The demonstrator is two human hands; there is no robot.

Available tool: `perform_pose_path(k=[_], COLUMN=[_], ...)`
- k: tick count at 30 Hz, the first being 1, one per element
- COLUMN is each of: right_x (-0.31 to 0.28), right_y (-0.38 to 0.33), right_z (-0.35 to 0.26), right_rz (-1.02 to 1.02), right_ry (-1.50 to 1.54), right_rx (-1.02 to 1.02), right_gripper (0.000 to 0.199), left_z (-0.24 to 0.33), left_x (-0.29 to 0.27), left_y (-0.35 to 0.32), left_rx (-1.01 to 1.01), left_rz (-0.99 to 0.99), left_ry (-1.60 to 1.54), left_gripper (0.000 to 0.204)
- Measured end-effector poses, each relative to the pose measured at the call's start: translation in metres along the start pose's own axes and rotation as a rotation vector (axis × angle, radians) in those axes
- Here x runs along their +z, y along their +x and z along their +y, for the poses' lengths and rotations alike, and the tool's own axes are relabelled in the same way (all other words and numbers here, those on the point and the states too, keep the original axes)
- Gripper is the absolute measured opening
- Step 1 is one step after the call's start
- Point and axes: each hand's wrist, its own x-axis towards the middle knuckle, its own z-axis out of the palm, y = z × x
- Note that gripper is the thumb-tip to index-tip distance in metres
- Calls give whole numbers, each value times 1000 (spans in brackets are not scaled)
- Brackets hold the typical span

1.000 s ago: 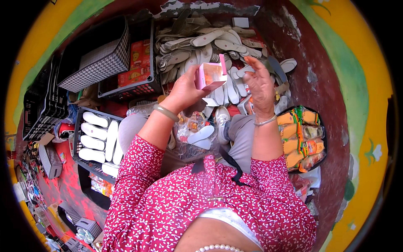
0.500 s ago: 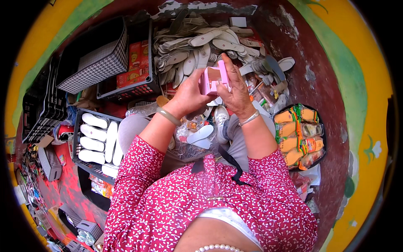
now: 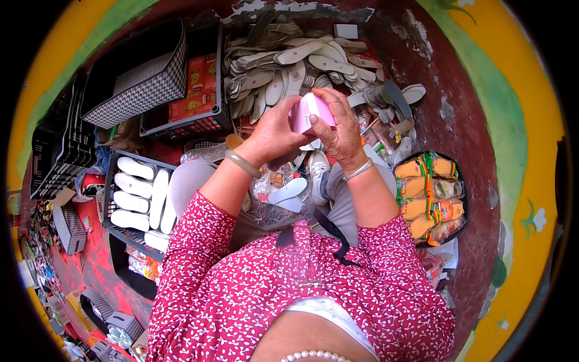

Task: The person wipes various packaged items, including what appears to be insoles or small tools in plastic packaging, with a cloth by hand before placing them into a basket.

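Observation:
A small pink box (image 3: 319, 111) with a pale side is held in front of me between both hands. My left hand (image 3: 274, 134) grips its left side, the fingers partly hidden behind it. My right hand (image 3: 342, 134) closes round the right side, thumb on the near face and fingers over the top edge. The box's flaps look folded down, and its inside does not show. Beyond the hands lies a large heap of pale insoles (image 3: 283, 78). Below them, between my legs, two white insoles (image 3: 288, 191) rest on clear plastic wrapping.
To the left, a black crate (image 3: 136, 232) holds white insoles; behind it stand a houndstooth basket (image 3: 142, 90) and red boxes (image 3: 193, 105) in another crate. At right, a dark basket (image 3: 464, 208) contains packaged orange insoles (image 3: 413, 188). A painted wall (image 3: 512, 120) curves along the right.
The pink box was open at the top with its inside showing; now it looks closed. My right fingers have come down from upright to wrap over it.

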Motion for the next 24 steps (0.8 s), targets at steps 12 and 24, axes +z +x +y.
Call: perform_pose_path(k=[12,24], right_x=[9,21], right_y=[-3,-5], right_z=[7,8], right_rz=[69,105], right_ry=[-21,-56], right_rx=[34,83], right_gripper=[35,32], left_z=[6,1], left_x=[4,16], left_y=[-1,-4], left_rx=[-50,5], left_rz=[27,121], left_ry=[4,199], left_gripper=[73,61])
